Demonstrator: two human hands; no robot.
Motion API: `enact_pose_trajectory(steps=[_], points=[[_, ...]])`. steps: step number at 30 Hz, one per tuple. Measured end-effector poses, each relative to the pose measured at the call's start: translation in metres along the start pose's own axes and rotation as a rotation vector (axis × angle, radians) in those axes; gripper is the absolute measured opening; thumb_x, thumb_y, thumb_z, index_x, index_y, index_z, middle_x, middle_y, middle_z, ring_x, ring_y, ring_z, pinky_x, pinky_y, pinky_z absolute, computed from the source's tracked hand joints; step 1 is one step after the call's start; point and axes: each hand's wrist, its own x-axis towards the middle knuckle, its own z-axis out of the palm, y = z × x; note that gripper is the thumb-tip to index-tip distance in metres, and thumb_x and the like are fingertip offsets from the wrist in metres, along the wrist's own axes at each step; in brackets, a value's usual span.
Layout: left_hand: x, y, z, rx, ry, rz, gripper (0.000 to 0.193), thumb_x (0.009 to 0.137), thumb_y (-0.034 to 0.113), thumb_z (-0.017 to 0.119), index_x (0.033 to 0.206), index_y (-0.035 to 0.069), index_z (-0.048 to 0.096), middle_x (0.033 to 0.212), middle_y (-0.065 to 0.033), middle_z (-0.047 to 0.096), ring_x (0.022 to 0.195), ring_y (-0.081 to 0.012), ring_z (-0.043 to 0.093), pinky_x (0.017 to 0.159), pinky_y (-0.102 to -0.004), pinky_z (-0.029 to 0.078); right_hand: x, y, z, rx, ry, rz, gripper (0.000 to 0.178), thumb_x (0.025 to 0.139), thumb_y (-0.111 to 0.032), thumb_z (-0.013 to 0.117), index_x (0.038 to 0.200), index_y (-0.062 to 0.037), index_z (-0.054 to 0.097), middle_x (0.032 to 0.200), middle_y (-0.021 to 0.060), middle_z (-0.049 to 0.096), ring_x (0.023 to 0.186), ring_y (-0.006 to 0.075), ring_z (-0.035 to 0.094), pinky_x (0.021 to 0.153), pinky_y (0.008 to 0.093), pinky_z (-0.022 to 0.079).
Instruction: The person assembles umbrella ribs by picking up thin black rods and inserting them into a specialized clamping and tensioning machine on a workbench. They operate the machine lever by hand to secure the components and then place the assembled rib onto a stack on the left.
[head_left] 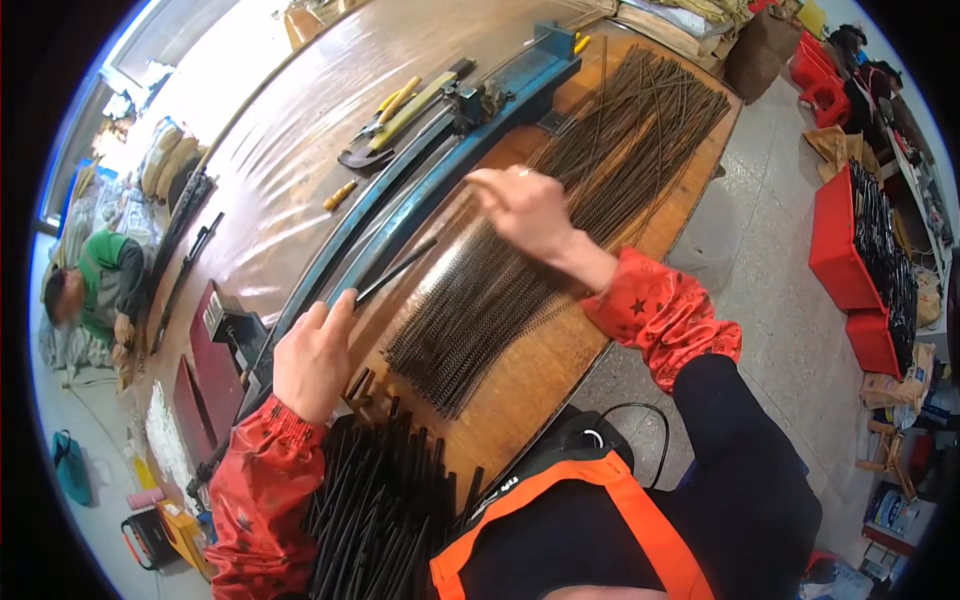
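My left hand (313, 362) is closed around a thin black tube (398, 270), which points up and to the right beside a long blue metal rail (405, 205). My right hand (528, 212) is raised over a bed of long, thin coiled springs (470, 310) on the wooden board. Its fingers are pressed together and point left; whatever they hold, if anything, is too small or blurred to make out. Below my left hand, beside my left sleeve, lies a thick pile of black tubes (375, 500). More dark springs (640, 130) spread toward the board's far right.
A hacksaw (400, 125) and a yellow-handled tool (340, 195) lie beyond the rail. At the far left a person in green (105, 275) bends over. Red bins (845, 240) filled with black pieces stand on the floor at right. The wooden board (540, 385) ends near my body.
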Motion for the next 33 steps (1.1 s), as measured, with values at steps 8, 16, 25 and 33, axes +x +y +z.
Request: enact_pose_trajectory(steps=[8, 16, 25, 33], points=[[-0.046, -0.033, -0.042, 0.023, 0.078, -0.078, 0.034, 0.089, 0.001, 0.060, 0.122, 0.009, 0.065, 0.082, -0.0119, 0.057, 0.073, -0.0320, 0.060, 0.065, -0.0416, 0.048, 0.002, -0.039, -0.008, 0.347, -0.296, -0.122, 0.026, 0.091, -0.023, 0.071, 0.115, -0.0157, 0.076, 0.076, 0.0047, 0.064, 0.072, 0.0207, 0.057, 0.082, 0.0374, 0.044], [-0.077, -0.036, -0.046, 0.034, 0.095, -0.099, 0.035, 0.088, 0.000, 0.061, 0.122, 0.009, 0.065, 0.078, -0.0121, 0.054, 0.072, -0.0292, 0.059, 0.065, -0.0414, 0.047, 0.013, -0.094, 0.020, 0.444, -0.128, -0.220, 0.029, 0.091, -0.028, 0.072, 0.117, -0.0176, 0.076, 0.069, 0.0013, 0.068, 0.055, 0.0108, 0.058, 0.048, 0.0274, 0.048], [-0.154, -0.114, -0.076, 0.102, 0.370, -0.470, 0.018, 0.097, 0.003, 0.056, 0.113, 0.004, 0.063, 0.095, -0.0190, 0.066, 0.080, -0.0360, 0.066, 0.072, -0.0426, 0.051, 0.005, -0.052, 0.053, 0.263, -0.181, -0.157, 0.019, 0.094, -0.020, 0.066, 0.109, -0.0103, 0.071, 0.098, 0.0075, 0.075, 0.086, 0.0250, 0.071, 0.075, 0.0397, 0.052], [-0.178, -0.113, -0.116, 0.160, 0.579, -0.428, 0.020, 0.094, 0.010, 0.065, 0.112, 0.002, 0.067, 0.087, -0.0224, 0.068, 0.074, -0.0389, 0.066, 0.067, -0.0421, 0.051, 0.083, -0.219, 0.117, 0.831, -0.584, -0.146, 0.019, 0.098, -0.017, 0.064, 0.104, -0.0010, 0.072, 0.086, 0.0078, 0.073, 0.079, 0.0135, 0.066, 0.074, 0.0293, 0.052]])
